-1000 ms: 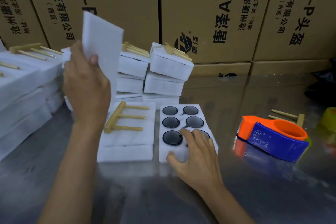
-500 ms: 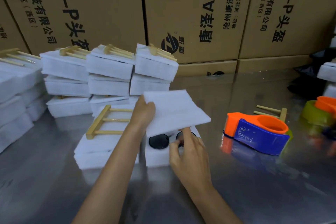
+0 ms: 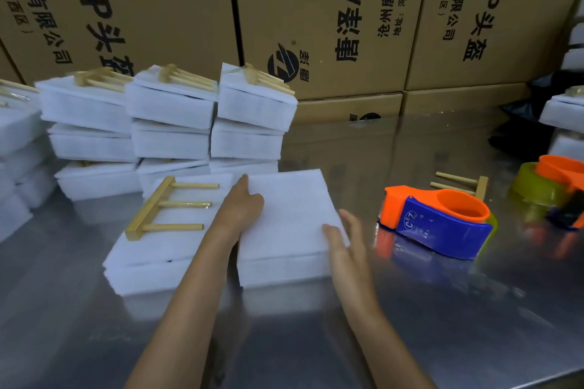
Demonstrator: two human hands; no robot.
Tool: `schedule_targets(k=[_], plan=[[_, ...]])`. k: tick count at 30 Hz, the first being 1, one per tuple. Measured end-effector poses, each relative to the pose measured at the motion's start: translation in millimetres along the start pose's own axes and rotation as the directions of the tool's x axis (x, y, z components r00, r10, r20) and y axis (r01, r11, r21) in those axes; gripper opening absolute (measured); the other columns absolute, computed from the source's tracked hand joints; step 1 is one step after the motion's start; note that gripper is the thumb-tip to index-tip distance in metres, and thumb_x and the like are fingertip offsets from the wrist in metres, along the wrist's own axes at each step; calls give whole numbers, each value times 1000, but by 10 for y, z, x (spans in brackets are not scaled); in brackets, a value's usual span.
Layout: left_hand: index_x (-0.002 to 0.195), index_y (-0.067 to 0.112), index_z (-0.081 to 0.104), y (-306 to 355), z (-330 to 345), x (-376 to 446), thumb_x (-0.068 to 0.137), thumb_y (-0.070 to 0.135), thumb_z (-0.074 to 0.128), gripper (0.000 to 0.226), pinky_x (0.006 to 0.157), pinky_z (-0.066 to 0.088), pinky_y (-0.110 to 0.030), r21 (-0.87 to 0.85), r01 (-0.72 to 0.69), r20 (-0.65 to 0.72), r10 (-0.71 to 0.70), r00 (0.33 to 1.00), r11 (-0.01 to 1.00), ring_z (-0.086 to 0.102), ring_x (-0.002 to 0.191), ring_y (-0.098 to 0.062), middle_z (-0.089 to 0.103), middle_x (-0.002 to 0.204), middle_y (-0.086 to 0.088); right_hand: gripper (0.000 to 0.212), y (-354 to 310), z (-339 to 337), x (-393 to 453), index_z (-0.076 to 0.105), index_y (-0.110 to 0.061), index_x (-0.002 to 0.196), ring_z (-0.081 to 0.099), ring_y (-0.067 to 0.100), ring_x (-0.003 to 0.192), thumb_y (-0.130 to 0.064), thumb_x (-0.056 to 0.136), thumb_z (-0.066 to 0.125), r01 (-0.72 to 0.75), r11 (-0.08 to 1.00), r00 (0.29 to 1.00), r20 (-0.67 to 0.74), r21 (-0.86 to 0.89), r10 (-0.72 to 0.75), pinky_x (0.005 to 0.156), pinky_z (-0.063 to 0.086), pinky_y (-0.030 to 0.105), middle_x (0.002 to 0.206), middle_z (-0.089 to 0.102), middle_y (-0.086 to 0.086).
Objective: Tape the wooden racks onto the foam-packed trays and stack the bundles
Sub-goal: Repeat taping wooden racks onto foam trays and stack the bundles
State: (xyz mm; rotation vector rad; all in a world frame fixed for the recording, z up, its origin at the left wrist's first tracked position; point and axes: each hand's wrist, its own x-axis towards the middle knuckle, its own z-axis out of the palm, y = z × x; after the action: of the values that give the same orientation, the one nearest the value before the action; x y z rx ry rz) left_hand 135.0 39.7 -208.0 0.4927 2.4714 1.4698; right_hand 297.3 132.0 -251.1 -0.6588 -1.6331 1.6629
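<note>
Two foam-packed trays sit side by side on the steel table [image 3: 410, 309]; the right tray [image 3: 284, 268] wears a white foam cover sheet [image 3: 290, 211], and squaring that sheet flush before any tape goes on looks like the job now. The left hand [image 3: 241, 210] presses the sheet's left edge, fingers mostly straight. The right hand [image 3: 343, 240] lies flat on its right edge, gripping nothing. The loose wooden rack [image 3: 464, 187] waits beyond the orange-and-blue tape dispenser [image 3: 439, 224], well apart from both hands.
</note>
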Motion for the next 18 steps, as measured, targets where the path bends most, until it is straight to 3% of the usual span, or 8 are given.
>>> schedule_targets(k=[2, 6, 8, 10, 13, 15, 18], plan=[[159, 18, 15, 8, 4, 3, 100, 12, 37, 63, 113, 32, -34, 3, -1, -1, 1, 1000, 1000, 32, 145, -25, 23, 163, -4, 26, 28, 4, -27, 60, -31, 119, 59, -12, 99, -19, 96, 56, 29, 998, 997, 77, -55, -25, 72, 41, 1, 111, 67, -23], [157, 16, 21, -44, -30, 23, 99, 32, 46, 65, 108, 32, -32, 89, 11, -56, -6, 998, 996, 34, 144, -25, 30, 160, -5, 27, 27, -51, -1, 61, -40, 112, 56, -21, 97, -19, 95, 58, 29, 998, 995, 92, -64, -23, 71, 39, -4, 102, 65, -38], [152, 16, 33, -127, -106, 36, 96, 42, 45, 64, 104, 35, -34, 134, 35, -80, -24, 996, 990, 39, 139, -27, 39, 155, -5, 36, 33, -51, 1, 52, -44, 122, 49, -32, 95, -22, 95, 60, 14, 998, 996, 85, -68, -8, 72, 35, -8, 107, 54, -46], [146, 14, 43, -212, -124, 51, 94, 45, 38, 61, 107, 34, -36, 139, 38, -66, -29, 997, 990, 43, 135, -27, 45, 151, -4, 44, 43, -45, 6, 49, -40, 135, 45, -36, 93, -23, 95, 61, 17, 997, 998, 66, -77, -12, 73, 33, -10, 111, 50, -43], [150, 16, 38, -239, -8, 62, 100, 34, 43, 53, 109, 33, -34, -161, 84, -10, -87, 996, 983, 43, 132, -20, 41, 150, 4, 42, 48, -27, 17, 53, -34, 138, 50, -19, 108, -25, 97, 59, 10, 995, 998, 70, -99, -3, 78, 33, -9, 124, 55, -29], [150, 23, 38, -256, 51, 34, 98, 29, 50, 53, 98, 40, -32, -301, 93, 19, -92, 996, 949, 51, 123, -18, 47, 142, 10, 42, 50, -19, 21, 53, -33, 138, 48, -8, 120, -25, 97, 57, 9, 994, 997, 79, -105, 0, 86, 34, -3, 130, 54, -24], [126, 27, 58, -302, 69, 12, 95, 14, 53, 34, 74, 50, -29, -424, 58, 32, -49, 998, 904, 65, 99, -15, 66, 123, 1, 41, 46, -22, 16, 52, -32, 138, 47, -4, 124, -24, 98, 55, 12, 994, 996, 91, -109, -2, 95, 34, 10, 133, 54, -21]])
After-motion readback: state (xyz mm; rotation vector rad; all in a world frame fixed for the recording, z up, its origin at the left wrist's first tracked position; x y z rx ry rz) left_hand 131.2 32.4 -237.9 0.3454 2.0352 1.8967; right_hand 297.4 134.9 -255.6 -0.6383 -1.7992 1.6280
